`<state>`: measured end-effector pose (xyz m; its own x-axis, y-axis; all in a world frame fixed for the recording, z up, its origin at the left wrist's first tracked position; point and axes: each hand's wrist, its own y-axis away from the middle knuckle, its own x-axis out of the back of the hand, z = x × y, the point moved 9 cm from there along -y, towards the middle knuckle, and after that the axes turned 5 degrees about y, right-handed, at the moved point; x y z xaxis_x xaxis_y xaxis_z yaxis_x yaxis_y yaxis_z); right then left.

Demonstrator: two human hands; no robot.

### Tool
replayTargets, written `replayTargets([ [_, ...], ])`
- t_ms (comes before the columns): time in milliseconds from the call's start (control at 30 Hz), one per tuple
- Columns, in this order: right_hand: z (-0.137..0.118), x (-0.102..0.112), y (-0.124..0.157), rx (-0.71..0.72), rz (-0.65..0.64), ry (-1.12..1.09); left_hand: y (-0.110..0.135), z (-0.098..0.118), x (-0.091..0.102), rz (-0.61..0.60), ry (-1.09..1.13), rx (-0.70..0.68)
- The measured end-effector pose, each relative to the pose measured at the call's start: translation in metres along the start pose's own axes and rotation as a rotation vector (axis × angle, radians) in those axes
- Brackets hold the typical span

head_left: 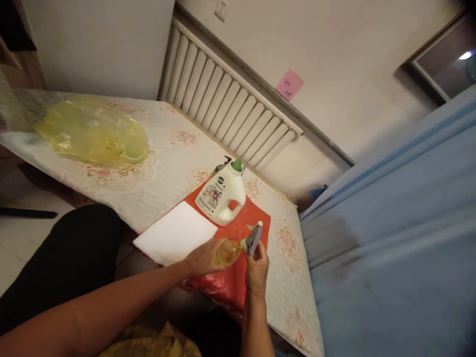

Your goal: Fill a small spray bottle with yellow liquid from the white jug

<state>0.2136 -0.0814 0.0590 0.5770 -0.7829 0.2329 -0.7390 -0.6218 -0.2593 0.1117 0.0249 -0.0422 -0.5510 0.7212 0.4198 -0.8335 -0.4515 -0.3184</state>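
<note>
White pad [176, 232] at left on the red mat [226, 285]; my left hand [203, 257] fingers wrapped around a small amber bottle [227, 253] above the mat, my right hand [256, 265] fingers pinching its grey spray head [255, 238], white jug [222, 194] behind.

From my remote station I note a table [174, 148] under a floral cloth, running from upper left to lower right. On it lies a red mat [256, 210], with a white folded cloth [174, 233] overlapping its left part and a white jug [222, 194] with a green spout standing at its far end. A yellow plastic bag [91, 131] lies well apart, at the far left. Behind the table I see a white radiator [226, 99], a pink note [289, 84] on the wall, and a blue curtain [394, 238] at right.
</note>
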Motion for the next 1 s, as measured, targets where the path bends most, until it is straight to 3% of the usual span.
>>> replayTargets([
  [267,0.011,-0.005,0.000,-0.018,-0.087,0.092,-0.001,-0.004,-0.003,-0.017,-0.021,0.000],
  [667,-0.014,-0.017,-0.002,0.059,-0.215,0.155,0.000,-0.002,-0.002,-0.017,-0.010,0.011],
  [1000,-0.006,-0.016,-0.003,0.032,-0.190,0.192,-0.001,0.002,0.000,-0.019,-0.008,-0.003],
])
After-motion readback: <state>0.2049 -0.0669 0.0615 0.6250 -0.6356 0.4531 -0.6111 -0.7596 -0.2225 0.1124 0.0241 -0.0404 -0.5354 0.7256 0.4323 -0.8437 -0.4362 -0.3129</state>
